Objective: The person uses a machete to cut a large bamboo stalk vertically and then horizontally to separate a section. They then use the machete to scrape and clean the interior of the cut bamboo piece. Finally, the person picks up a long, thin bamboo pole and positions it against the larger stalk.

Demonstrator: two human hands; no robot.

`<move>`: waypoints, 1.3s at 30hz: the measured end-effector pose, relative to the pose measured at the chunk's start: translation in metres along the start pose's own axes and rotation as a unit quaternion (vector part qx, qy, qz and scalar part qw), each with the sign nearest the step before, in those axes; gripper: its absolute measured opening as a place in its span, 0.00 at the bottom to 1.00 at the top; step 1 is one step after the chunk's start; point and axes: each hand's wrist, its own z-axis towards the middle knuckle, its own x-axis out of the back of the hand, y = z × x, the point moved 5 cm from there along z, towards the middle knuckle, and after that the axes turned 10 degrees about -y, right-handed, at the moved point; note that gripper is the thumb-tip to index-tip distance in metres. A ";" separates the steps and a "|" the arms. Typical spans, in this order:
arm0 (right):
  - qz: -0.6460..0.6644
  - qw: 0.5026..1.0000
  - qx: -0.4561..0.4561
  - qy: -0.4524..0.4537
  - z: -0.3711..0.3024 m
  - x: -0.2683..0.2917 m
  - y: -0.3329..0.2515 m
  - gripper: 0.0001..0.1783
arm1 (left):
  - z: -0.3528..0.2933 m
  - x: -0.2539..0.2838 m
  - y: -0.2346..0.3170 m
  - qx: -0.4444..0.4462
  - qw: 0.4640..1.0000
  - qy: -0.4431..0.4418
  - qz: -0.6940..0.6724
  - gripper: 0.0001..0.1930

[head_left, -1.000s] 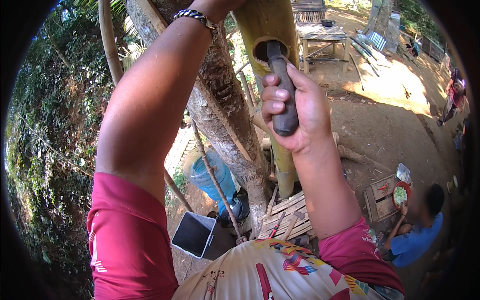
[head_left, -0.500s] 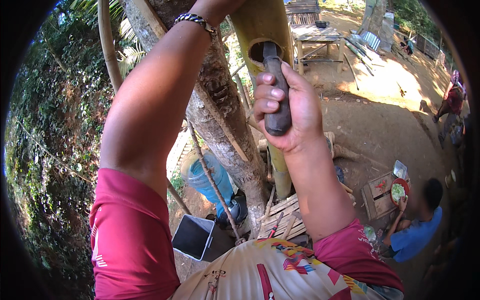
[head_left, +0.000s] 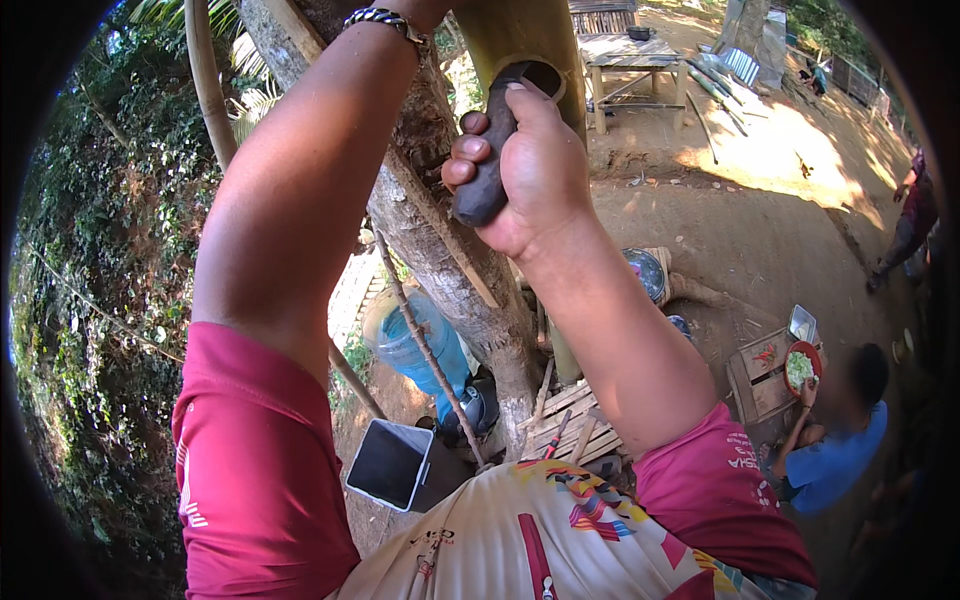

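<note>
At the top of the head view, a thick, yellow-green bamboo pole (head_left: 530, 30) rises to the right of a grey-barked tree trunk (head_left: 445, 280), with a rounded hole (head_left: 546, 76) in its wall. The right hand (head_left: 532, 165) is closed around a dark, blunt-ended tool handle (head_left: 487, 190), fingers curled over one side and thumb laid along it toward the hole. The handle slants up to the hole's left edge; how much blade, if any, goes inside cannot be told.

The left arm, with a dark-and-silver bracelet (head_left: 385, 17) at its wrist, reaches up past the upper border, so whether the left hand is open or gripping cannot be told.

As for progress, the hole already looks well opened, its rim paler than the bamboo skin around it. The right hand's work appears to be at that rim, perhaps trimming or widening; whether more must come away is unclear from this angle. Below, a red-and-black hand tool (head_left: 557, 437) lies unused on pale bamboo slats (head_left: 597, 440).
</note>
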 end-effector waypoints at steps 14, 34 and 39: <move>-0.126 0.989 -0.069 -0.021 0.010 0.035 -0.031 0.10 | -0.011 0.000 0.007 -0.019 1.000 0.007 -0.024 0.62; -0.200 0.979 -0.005 0.032 0.003 0.008 -0.006 0.13 | -0.006 0.001 0.005 -0.009 1.000 -0.014 -0.013 0.60; -0.261 0.963 -0.073 -0.002 -0.020 0.020 -0.030 0.12 | -0.006 0.009 0.001 0.039 0.999 0.001 -0.008 0.62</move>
